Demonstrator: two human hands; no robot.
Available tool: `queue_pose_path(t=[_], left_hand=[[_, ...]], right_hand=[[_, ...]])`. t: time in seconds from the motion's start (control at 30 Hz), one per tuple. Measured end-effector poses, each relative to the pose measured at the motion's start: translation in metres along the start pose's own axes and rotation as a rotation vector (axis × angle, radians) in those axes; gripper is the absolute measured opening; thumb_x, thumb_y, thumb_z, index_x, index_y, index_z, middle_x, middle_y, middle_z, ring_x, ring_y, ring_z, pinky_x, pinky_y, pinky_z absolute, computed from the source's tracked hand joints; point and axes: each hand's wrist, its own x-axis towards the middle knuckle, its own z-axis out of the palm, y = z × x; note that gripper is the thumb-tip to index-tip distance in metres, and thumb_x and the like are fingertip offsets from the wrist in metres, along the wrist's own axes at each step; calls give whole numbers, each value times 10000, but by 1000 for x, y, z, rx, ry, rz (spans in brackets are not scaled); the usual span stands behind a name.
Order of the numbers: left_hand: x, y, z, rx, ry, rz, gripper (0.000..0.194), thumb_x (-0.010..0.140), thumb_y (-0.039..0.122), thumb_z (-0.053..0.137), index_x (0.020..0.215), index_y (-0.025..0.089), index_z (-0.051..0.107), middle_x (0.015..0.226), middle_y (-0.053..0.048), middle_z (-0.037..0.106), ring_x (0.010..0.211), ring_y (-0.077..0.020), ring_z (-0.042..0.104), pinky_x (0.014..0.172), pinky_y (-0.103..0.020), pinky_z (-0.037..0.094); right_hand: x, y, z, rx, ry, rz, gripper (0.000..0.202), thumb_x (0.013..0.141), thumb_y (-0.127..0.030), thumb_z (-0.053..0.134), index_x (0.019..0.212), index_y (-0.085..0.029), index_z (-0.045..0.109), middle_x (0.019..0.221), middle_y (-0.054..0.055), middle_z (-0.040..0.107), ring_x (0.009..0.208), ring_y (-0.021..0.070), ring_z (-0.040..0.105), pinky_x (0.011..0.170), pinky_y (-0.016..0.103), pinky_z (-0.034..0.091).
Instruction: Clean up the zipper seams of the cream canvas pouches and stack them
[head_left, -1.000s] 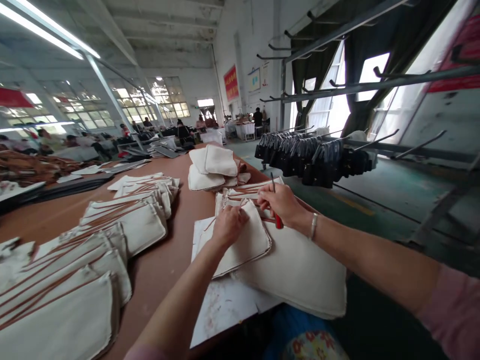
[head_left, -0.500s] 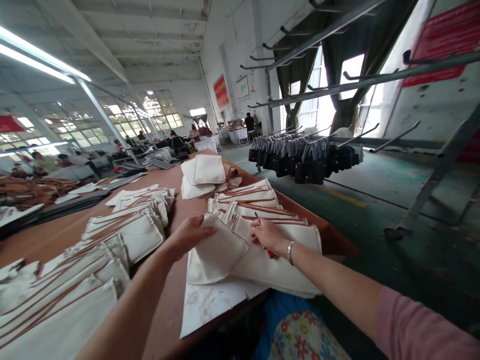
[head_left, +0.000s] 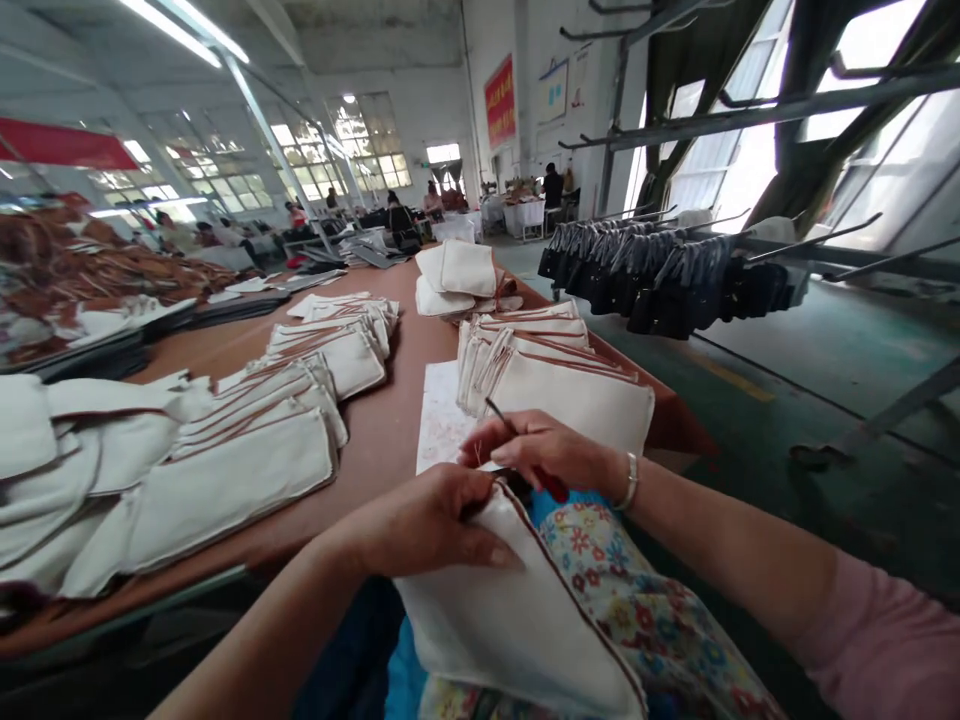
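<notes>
My left hand (head_left: pixel 442 520) grips a cream panel (head_left: pixel 510 610) with a dark brown edge near its upper corner, thumb on top. The piece hangs tilted over my lap, below the table edge. Close beside that corner is my right hand (head_left: pixel 540 450), its fingers curled round a slim red-handled tool (head_left: pixel 553 486) with a dark narrow tip pointing up and left. A fine thread shows near the right fingertips. What kind of tool it is I cannot make out. Beyond my hands, a row of similar cream panels (head_left: pixel 570 390) lies overlapped on the brown table (head_left: pixel 401 400).
More overlapped cream panels (head_left: pixel 232 500) lie on the left. A small cream stack (head_left: pixel 469 268) sits farther back, and a white sheet (head_left: pixel 439 410) lies at the table's front. Black bags (head_left: pixel 660 300) hang from a metal rack on the right. Other people work in the background.
My left hand has drawn a cream panel off the near end of the row, down over my lap. My right hand has come in beside it with the tool. The view has turned left.
</notes>
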Motion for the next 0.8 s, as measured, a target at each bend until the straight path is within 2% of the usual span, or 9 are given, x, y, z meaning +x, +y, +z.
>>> queue_pose_path(t=[0.03, 0.1, 0.17, 0.27, 0.33, 0.5, 0.6, 0.73, 0.8], left_hand=[[0, 0, 3, 18, 6, 10, 269, 776, 374, 734, 938, 165, 684, 874, 2, 631, 774, -157, 524, 641, -206, 433], [-2, 1, 7, 14, -1, 30, 264, 782, 370, 733, 928, 159, 665, 873, 12, 599, 784, -146, 496, 645, -193, 409], [-4, 2, 9, -23, -26, 45, 227, 796, 337, 721, 895, 151, 638, 847, 25, 562, 779, -133, 468, 648, -187, 386], [-4, 4, 12, -84, -48, 48, 164, 823, 285, 677, 882, 142, 620, 827, 25, 536, 768, -130, 448, 647, -195, 367], [-2, 3, 14, -127, -48, 62, 154, 813, 254, 673, 910, 145, 623, 825, 23, 539, 766, -134, 455, 645, -203, 361], [15, 0, 11, -243, -35, 127, 169, 787, 106, 631, 946, 163, 626, 834, 33, 552, 751, -106, 460, 661, -191, 353], [29, -8, 6, -241, 13, 186, 158, 768, 62, 627, 892, 159, 627, 818, 38, 557, 754, -98, 472, 686, -188, 357], [41, -23, 2, -241, 35, 156, 61, 808, 139, 637, 867, 130, 634, 795, 20, 552, 718, -99, 461, 668, -203, 360], [43, -29, 4, -235, 72, 129, 112, 850, 223, 628, 890, 120, 632, 804, 5, 561, 713, -107, 463, 664, -216, 367]], right_hand=[[-11, 0, 7, 41, -77, 4, 280, 855, -279, 596, 1082, -127, 656, 863, 32, 671, 477, 47, 495, 376, 155, 334], [-29, 3, 14, 99, -99, 13, 317, 877, -364, 607, 1066, -111, 635, 681, -20, 587, 416, 42, 419, 366, 161, 302], [-45, 4, 15, 102, -82, -9, 356, 835, -380, 684, 1048, -104, 612, 679, -28, 556, 480, 52, 451, 417, 159, 332], [-61, 0, 14, 33, -52, -32, 355, 746, -292, 794, 974, -109, 592, 770, -14, 559, 641, 69, 492, 561, 168, 401], [-68, -5, 13, 22, 6, -8, 319, 747, -284, 797, 913, -120, 579, 739, -29, 536, 633, 67, 468, 569, 173, 392], [-67, -11, 1, -55, 83, 55, 286, 783, -343, 761, 856, -111, 610, 708, -21, 547, 594, 67, 445, 527, 184, 335], [-61, -8, -9, -140, 102, 65, 245, 862, -354, 671, 858, -114, 622, 601, -59, 447, 511, 58, 346, 471, 197, 247], [-55, 3, -13, -320, 94, -33, 177, 908, -267, 591, 823, -112, 606, 682, -39, 456, 620, 75, 369, 559, 202, 300], [-55, 8, -13, -342, 100, -38, 170, 912, -256, 576, 825, -112, 599, 698, -36, 463, 638, 78, 376, 575, 203, 311]])
